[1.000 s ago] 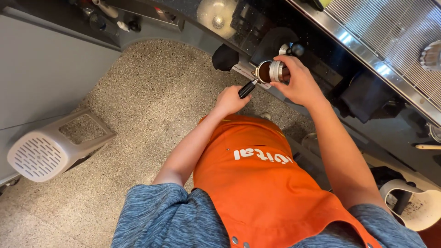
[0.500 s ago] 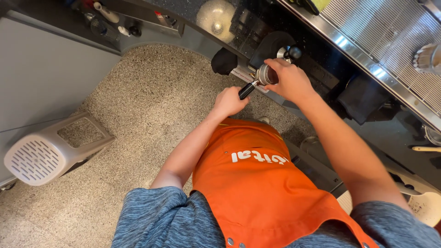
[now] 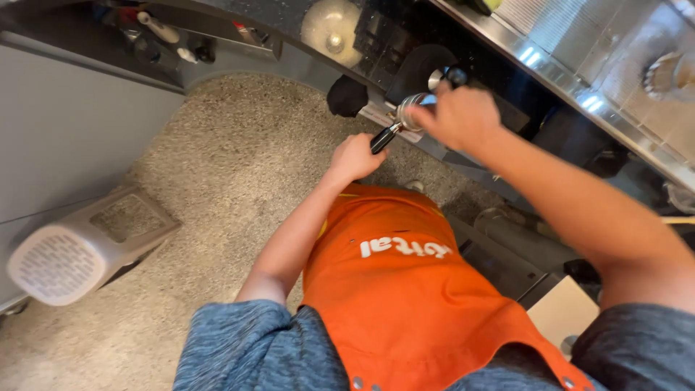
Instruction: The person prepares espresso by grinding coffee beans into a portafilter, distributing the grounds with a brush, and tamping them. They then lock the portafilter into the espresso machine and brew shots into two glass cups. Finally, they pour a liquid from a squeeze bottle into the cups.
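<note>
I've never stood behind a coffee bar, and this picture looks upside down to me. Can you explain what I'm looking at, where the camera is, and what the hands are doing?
The camera sits on the person's head and looks straight down, so you see their own body: an orange apron over a blue-grey shirt, and the speckled floor below.

The left hand grips the black handle of a portafilter, the handled metal basket used for coffee. The right hand rests over its round metal head, covering what is inside.

Both hands hold it at the edge of a dark counter. To the right runs a shiny metal grille, probably part of the coffee machine.

The pale perforated box at the lower left stands on the floor against the wall; what it is I cannot tell.
</note>
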